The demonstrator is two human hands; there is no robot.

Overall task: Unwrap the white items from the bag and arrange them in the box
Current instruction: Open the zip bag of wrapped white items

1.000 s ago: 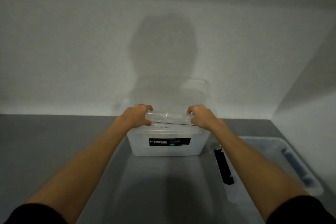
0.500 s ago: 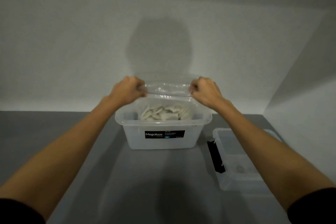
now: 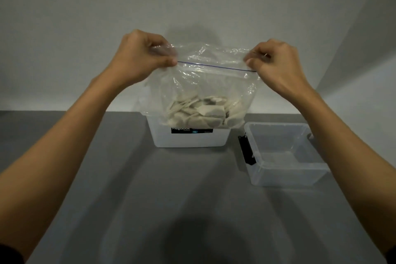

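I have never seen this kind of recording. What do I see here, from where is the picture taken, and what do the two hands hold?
There is no machine here. A person wears a camera on the head, so the picture looks forward and down along both arms.

The left hand and the right hand each pinch one top corner of a clear zip bag, which hangs between them. White items lie in a heap at its bottom.

On the grey table stands a white-looking box with a black label, partly behind the bag. To its right stands a smaller clear box with nothing visible inside and a black clip on its side.
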